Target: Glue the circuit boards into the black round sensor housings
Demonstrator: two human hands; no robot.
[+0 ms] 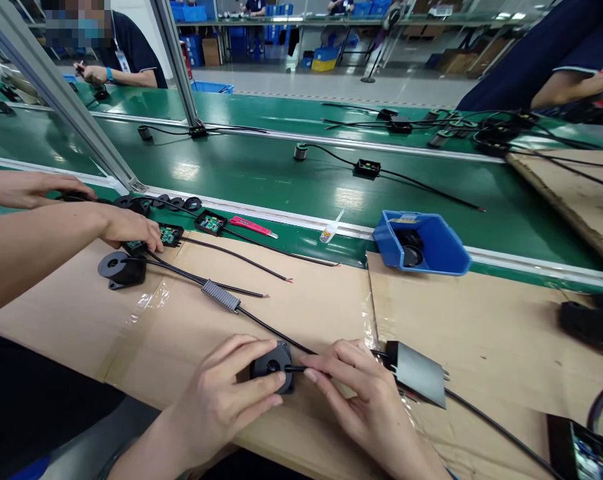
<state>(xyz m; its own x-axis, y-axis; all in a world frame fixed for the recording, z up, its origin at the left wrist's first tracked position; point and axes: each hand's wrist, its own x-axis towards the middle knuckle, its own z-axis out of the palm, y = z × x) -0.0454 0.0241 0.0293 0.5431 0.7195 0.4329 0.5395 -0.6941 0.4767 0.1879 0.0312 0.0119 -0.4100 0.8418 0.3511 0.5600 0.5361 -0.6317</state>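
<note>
Near the front edge of the cardboard, my left hand grips a black round housing with a flange between thumb and fingers. A black cable comes out of the housing's side, and my right hand pinches it close to that housing. Just beyond my right hand lies a grey metal cover with cables at both ends. Farther back rests a ribbed grey block on a cable. Another round black housing sits at left on the cardboard.
A co-worker's hands handle green circuit boards at left. Beyond the cardboard are a red cutter, a small bottle and a blue bin holding black parts. A green conveyor runs behind, carrying a wired box.
</note>
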